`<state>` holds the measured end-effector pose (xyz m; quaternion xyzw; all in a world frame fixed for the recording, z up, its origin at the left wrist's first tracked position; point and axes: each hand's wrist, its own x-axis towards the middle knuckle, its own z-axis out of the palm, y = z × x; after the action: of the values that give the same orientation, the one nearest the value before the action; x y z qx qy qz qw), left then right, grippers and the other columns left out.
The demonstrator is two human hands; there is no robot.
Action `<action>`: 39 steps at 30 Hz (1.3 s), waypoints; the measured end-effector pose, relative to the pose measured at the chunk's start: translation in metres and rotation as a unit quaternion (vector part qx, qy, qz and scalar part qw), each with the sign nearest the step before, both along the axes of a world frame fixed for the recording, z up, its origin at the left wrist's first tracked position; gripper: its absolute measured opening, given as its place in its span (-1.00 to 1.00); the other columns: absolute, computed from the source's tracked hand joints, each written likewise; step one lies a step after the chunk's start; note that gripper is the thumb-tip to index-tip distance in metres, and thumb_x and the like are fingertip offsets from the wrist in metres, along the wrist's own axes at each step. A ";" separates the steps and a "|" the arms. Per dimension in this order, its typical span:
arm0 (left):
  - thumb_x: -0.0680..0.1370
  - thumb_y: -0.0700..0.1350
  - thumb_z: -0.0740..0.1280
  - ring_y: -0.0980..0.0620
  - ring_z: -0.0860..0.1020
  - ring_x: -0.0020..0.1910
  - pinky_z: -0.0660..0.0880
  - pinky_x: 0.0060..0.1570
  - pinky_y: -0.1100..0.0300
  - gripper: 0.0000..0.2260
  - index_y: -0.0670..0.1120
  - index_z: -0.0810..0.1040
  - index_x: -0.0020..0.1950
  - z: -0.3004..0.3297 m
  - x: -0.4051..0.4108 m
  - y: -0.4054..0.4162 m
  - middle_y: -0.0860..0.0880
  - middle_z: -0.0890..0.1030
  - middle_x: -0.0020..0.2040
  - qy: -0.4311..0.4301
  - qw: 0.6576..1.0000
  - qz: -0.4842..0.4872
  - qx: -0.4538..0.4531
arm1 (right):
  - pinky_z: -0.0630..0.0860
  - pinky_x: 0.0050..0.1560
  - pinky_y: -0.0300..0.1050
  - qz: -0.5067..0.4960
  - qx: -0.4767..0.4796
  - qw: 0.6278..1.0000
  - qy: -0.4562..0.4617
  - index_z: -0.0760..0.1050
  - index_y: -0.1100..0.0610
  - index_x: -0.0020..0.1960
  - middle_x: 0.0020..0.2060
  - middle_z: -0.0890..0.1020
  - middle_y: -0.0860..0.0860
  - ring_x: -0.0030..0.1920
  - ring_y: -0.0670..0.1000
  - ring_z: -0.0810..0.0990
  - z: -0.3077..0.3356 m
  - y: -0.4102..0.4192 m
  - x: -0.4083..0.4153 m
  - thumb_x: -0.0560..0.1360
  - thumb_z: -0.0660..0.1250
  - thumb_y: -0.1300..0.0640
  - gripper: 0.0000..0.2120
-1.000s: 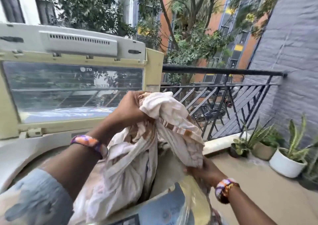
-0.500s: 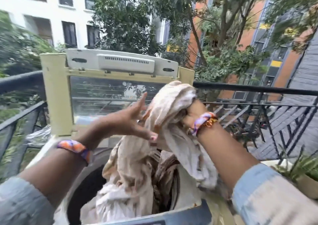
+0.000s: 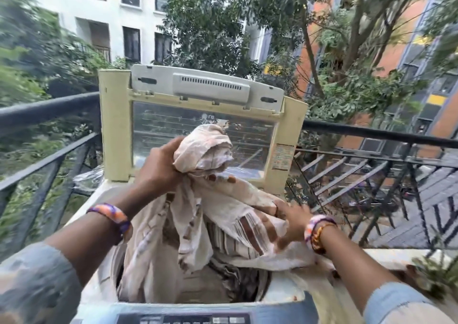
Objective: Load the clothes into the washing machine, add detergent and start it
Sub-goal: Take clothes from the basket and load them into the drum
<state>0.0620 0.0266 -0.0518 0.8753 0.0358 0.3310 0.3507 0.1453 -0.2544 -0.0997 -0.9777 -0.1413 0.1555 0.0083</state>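
Hanging half in and half out of the washing machine (image 3: 99,296), the pale striped cloth (image 3: 198,224) rises from the drum to a bunched top, with one fold draped over the right rim. That draped fold is the likely trouble: if it stays on the rim it could slide outside or get caught under the raised lid (image 3: 203,125). The left hand (image 3: 158,167) grips the bunched top, held above the opening. The right hand (image 3: 290,227), blurred, lies low on the fold near the right rim; whether it pinches or only presses I cannot tell. The control panel (image 3: 183,318) sits at the near edge, the balcony railing (image 3: 371,135) beyond.
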 end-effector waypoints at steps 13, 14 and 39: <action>0.17 -0.09 0.57 -0.17 0.44 0.27 0.43 0.26 0.01 0.05 0.06 0.03 0.52 0.008 0.017 -0.007 -0.19 0.37 0.32 0.127 0.986 -0.101 0.040 | 0.41 -0.33 -0.22 -0.125 0.357 0.903 -0.203 0.47 0.11 -0.18 -0.25 0.57 0.05 -0.23 0.05 0.51 0.005 0.028 -0.013 0.47 0.24 0.29 -0.88; 0.12 -0.09 0.61 -0.16 0.43 0.28 0.42 0.28 -0.03 0.17 0.08 -0.09 0.53 0.010 0.016 -0.011 -0.18 0.32 0.36 0.153 0.976 -0.154 -0.026 | 0.37 -0.40 -0.27 -0.129 0.444 0.869 -0.177 0.47 0.10 -0.19 -0.32 0.52 0.03 -0.30 0.02 0.45 0.017 0.043 -0.014 0.49 0.22 0.32 -0.83; 0.42 0.02 0.43 -0.09 0.33 0.41 0.29 0.36 0.12 -0.15 -0.04 -0.04 0.54 -0.090 0.013 -0.011 -0.13 0.29 0.47 0.537 0.785 -0.163 0.261 | 0.40 -0.41 -0.24 -0.001 0.361 0.925 0.120 0.48 0.10 -0.03 -0.32 0.51 -0.04 -0.32 -0.08 0.50 -0.032 0.060 -0.018 0.43 0.38 0.23 -0.85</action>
<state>0.0751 0.0151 -0.1421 0.9626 -0.0127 -0.2581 0.0812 0.1277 -0.1943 -0.1312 -0.8827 -0.1843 0.2102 0.3776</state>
